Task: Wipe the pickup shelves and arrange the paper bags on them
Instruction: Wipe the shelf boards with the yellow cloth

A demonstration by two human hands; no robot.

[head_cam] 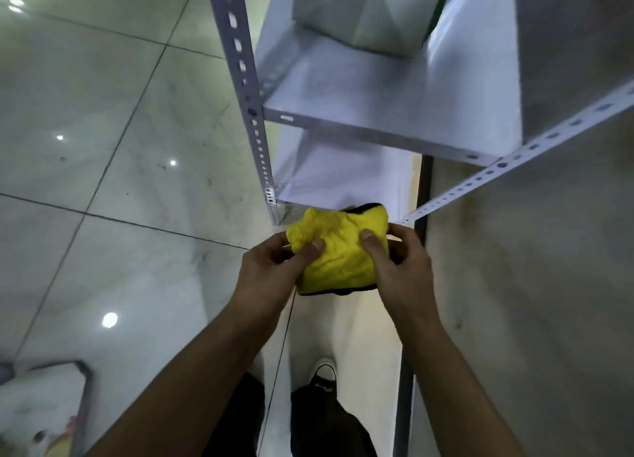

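Note:
A crumpled yellow cloth (338,251) with a dark edge is held in front of me, below the shelf rack. My left hand (274,271) grips its left side, thumb pressed on top. My right hand (399,268) grips its right side, thumb also on top. Above them a grey metal shelf (377,100) of the rack spans the view. A white paper bag (363,11) stands at the back of that shelf. A lower shelf (329,179) shows underneath it.
Perforated grey uprights (250,107) frame the rack, and another slotted rail (514,161) slants on the right. A grey wall (549,285) is close on the right. Glossy floor tiles (103,148) spread to the left. My shoe (322,371) is below.

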